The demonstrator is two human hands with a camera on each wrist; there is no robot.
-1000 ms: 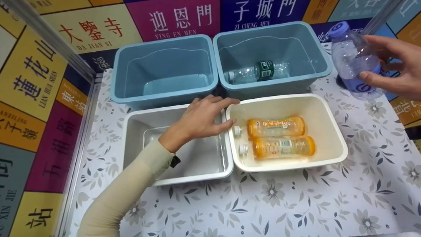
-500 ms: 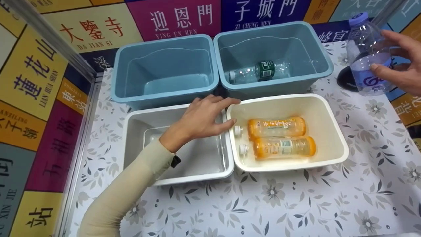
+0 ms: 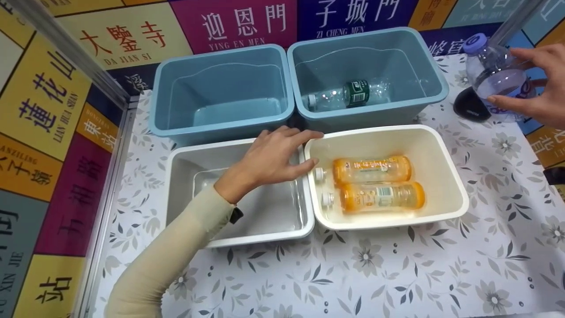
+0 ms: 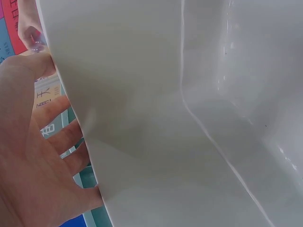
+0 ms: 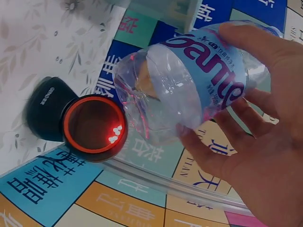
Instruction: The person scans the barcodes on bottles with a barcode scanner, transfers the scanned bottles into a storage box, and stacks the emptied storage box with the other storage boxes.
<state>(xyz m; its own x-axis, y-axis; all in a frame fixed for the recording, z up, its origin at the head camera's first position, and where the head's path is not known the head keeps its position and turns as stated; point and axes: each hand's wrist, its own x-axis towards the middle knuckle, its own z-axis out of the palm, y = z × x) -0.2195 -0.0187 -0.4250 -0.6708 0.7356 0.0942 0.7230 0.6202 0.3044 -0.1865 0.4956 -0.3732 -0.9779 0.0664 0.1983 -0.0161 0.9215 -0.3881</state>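
Note:
At the right, my right hand holds a clear plastic water bottle with a purple cap and purple label. Thumb and fingers grip its sides, and the bottle tilts with its cap up and to the left. In the right wrist view its base points at a black scanner with an orange ring and red lights, apart from it. My left hand rests on the touching rims of the grey bin and the cream bin, fingers loosely spread and holding nothing.
Two blue bins stand behind; the right one holds a clear bottle with a green label. Two orange-labelled bottles lie in the cream bin. A metal frame post and printed panels edge the flower-patterned table.
My right hand has moved the water bottle to the right, and its tilt has changed: more upright half a second ago, leaning again now. The left hand has stayed in place.

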